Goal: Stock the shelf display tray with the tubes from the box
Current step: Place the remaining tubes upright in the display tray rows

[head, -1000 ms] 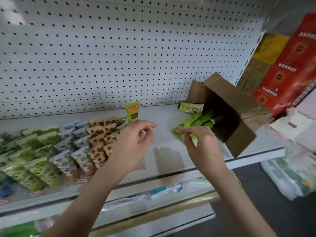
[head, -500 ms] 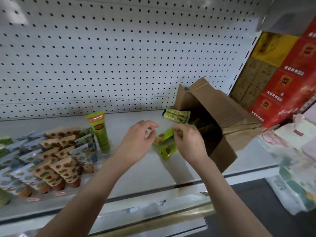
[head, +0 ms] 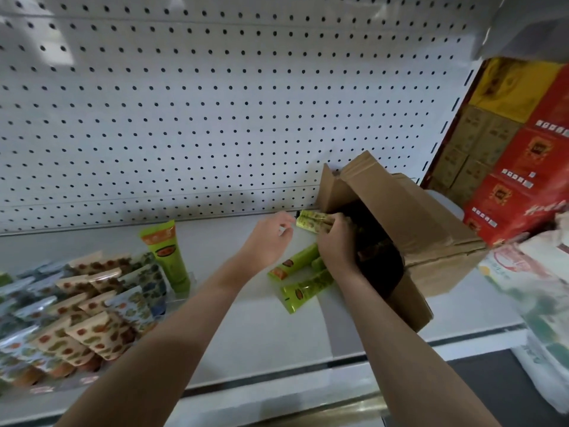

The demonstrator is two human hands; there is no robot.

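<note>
Restock at an early stage: one green tube (head: 166, 257) stands upright in the display tray (head: 188, 280), and two loose tubes (head: 292, 264) lie on the shelf (head: 261, 331) by the box (head: 425, 229). Right hand (head: 337, 246) grips a patterned tube (head: 311, 220) at the box mouth. Left hand (head: 269, 241) is relaxed & empty. Bare shelf btwn tray & box, pegboard (head: 215, 118) close behind.

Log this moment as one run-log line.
right hand: grips patterned tube at box mouth | left hand: open beside it | two green tubes: flat on shelf | upright green tube: at left

The box (head: 409, 217) interior is too dark to read, and blur hides whether the right hand (head: 337, 245) grips a tube (head: 311, 219).
</note>
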